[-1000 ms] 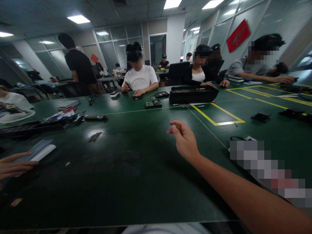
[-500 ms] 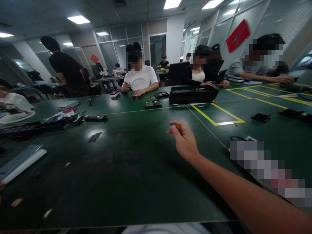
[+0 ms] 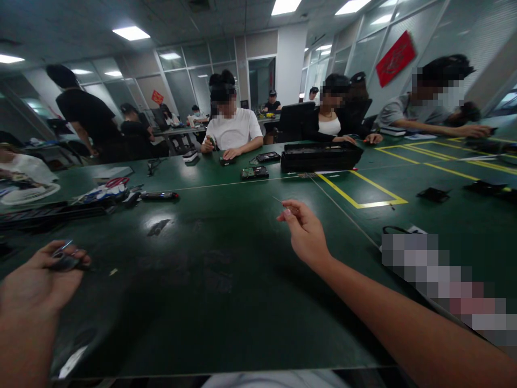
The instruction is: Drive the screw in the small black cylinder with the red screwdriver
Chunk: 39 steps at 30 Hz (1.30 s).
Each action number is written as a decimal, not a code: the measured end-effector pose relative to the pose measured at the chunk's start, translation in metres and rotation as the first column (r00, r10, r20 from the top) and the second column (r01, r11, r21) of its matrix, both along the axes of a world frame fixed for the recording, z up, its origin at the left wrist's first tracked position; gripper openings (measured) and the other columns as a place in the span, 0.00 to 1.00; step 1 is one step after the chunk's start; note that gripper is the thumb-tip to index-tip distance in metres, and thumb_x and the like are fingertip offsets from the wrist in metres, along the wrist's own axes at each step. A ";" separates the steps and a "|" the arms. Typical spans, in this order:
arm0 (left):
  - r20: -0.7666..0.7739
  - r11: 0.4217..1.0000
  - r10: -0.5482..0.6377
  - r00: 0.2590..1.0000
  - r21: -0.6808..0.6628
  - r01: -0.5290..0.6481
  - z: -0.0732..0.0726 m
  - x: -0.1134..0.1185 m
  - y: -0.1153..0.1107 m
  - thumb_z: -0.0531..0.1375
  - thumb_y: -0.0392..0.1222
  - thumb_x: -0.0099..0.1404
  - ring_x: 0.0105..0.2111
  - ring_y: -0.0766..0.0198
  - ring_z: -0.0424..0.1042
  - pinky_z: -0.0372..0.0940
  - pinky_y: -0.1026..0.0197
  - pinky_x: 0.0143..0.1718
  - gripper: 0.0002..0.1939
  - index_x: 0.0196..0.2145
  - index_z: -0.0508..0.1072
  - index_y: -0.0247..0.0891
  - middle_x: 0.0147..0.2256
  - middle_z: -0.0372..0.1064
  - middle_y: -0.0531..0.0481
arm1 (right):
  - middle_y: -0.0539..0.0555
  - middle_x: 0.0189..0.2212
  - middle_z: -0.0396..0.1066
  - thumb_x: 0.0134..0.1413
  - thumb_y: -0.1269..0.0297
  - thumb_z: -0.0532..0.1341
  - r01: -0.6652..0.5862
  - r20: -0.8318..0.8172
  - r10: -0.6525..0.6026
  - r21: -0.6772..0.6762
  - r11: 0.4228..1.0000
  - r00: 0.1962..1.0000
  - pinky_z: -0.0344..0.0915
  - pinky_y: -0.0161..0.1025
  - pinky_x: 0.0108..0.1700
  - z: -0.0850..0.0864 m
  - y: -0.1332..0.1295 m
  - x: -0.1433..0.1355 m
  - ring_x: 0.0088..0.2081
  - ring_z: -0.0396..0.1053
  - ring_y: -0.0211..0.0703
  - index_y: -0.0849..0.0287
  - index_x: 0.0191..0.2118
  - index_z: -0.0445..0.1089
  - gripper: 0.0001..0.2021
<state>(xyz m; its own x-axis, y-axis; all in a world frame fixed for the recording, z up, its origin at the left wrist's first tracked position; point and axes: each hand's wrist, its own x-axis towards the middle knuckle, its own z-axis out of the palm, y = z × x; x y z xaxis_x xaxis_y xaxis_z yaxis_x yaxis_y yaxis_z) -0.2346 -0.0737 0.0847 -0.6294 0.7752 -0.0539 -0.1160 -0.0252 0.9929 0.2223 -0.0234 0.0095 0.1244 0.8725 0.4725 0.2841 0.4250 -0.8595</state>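
Observation:
My right hand (image 3: 305, 231) is raised above the middle of the green table (image 3: 242, 323), thumb and fingers pinched on a thin, pin-like piece (image 3: 277, 199) that points up and left. At the left, my left hand (image 3: 48, 275) is palm up, its fingers curled round a small dark object (image 3: 65, 262) with a shiny edge; what it is cannot be made out. The two hands are far apart.
A circuit board (image 3: 254, 172) and a long black case (image 3: 321, 156) stand towards the far side. Left are a screwdriver-like tool (image 3: 159, 196) and red-handled scissors (image 3: 117, 182). Several people sit around; one person (image 3: 86, 116) stands at the back left.
My left hand has come into view from the left with the small dark object in it. My right hand has hardly moved. The standing person has shifted left.

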 end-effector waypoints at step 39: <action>-0.638 0.661 -0.611 0.469 -0.086 0.746 -0.089 0.245 0.063 0.68 0.38 0.61 0.53 0.53 0.72 0.62 0.47 0.59 0.21 0.53 0.76 0.45 0.52 0.74 0.47 | 0.51 0.33 0.75 0.70 0.57 0.53 0.027 -0.009 -0.025 0.180 0.983 1.000 0.69 0.43 0.39 0.012 -0.019 -0.005 0.35 0.74 0.44 0.53 0.44 0.68 0.10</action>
